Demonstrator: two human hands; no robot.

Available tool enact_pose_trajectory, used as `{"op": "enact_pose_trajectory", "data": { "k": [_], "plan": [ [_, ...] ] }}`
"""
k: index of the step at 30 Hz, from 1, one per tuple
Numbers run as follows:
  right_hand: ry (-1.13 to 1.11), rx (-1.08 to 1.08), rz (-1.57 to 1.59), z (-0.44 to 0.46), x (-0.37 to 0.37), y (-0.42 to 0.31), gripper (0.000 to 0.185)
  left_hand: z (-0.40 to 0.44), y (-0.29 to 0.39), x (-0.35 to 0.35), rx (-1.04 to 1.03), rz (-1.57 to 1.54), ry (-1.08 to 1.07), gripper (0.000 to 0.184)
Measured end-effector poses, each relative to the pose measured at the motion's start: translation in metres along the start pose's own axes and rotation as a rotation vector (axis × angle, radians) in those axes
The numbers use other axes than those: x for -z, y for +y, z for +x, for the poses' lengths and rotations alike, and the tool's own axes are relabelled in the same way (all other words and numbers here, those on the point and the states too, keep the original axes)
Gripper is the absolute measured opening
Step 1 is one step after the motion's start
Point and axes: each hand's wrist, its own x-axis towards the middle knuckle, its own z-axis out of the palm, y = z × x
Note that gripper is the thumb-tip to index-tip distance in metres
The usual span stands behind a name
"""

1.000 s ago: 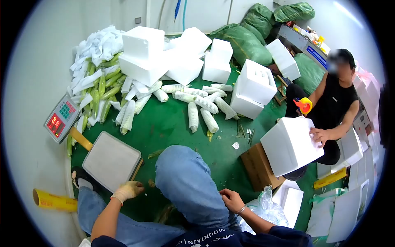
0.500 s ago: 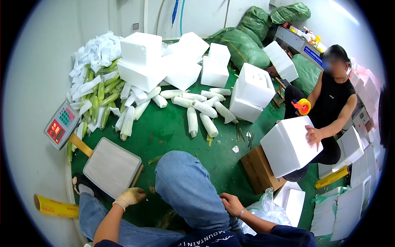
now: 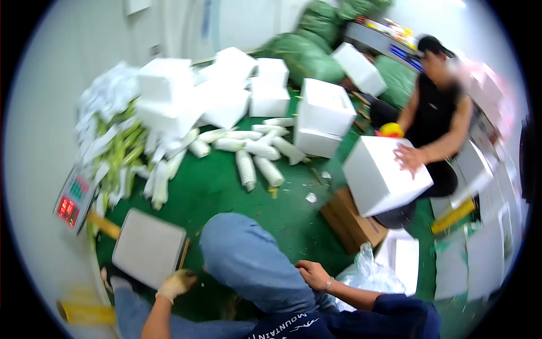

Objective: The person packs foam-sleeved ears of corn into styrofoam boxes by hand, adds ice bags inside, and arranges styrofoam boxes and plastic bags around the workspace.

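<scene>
My left hand [image 3: 176, 284], in a pale work glove, hangs beside the near corner of the weighing scale's platform [image 3: 148, 247], fingers curled in and nothing visible in them. Bare but for a wrist bracelet, my right hand [image 3: 312, 274] rests against my jeans [image 3: 248, 257] near the knee, loosely closed; nothing shows in it. On the green floor ahead lie several corn cobs in white mesh sleeves [image 3: 261, 149]. Further left is a heap of green unwrapped corn [image 3: 130, 141] among white sleeves [image 3: 107, 93]. The scale's display [image 3: 69, 210] glows red.
White foam boxes [image 3: 324, 116] stand behind the corn. At right a seated co-worker [image 3: 437, 107] steadies a foam box [image 3: 384, 175] above a cardboard carton [image 3: 350, 220], a tape dispenser [image 3: 390, 130] close by. Clear plastic bags [image 3: 370, 274] lie near my right arm; green sacks [image 3: 305, 56] sit behind.
The view has swung slightly, shifting the far scene left and blurring it. The co-worker's tape dispenser is lower, behind the foam box. My hands keep nearly the same pose.
</scene>
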Motion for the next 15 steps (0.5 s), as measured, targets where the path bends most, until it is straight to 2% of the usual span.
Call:
{"op": "enact_pose_trajectory", "data": {
  "k": [1,4,5,6,7,9,12,15],
  "plan": [
    [-0.007,0.006,-0.002,-0.001,0.0,0.002,0.026,0.019,-0.029,-0.016,-0.092,0.003,0.069,0.042],
    [-0.006,0.044,-0.004,0.0,-0.004,0.008,0.026,0.014,-0.006,-0.005,-0.02,0.062,0.071,0.039],
    [-0.021,-0.01,0.001,-0.001,-0.005,0.008,0.026,0.048,-0.05,-0.019,-0.176,0.237,0.019,0.038],
    [0.034,0.024,0.053,-0.002,-0.008,0.01,0.027,0.049,-0.035,-0.021,0.06,0.034,0.012,0.035],
    [0.066,0.018,0.061,-0.001,-0.011,0.012,0.027,0.058,-0.077,-0.03,-0.451,0.101,0.031,0.06],
    [0.081,0.012,0.081,-0.003,-0.011,0.012,0.028,0.072,-0.081,-0.029,-0.314,0.159,-0.13,0.078],
    [0.086,0.025,0.09,-0.003,-0.013,0.014,0.028,0.085,-0.098,-0.033,-0.396,0.207,-0.195,0.085],
    [0.091,0.04,0.076,-0.002,-0.014,0.016,0.027,0.093,-0.107,-0.037,-0.377,0.182,-0.235,0.093]
  ]
}}
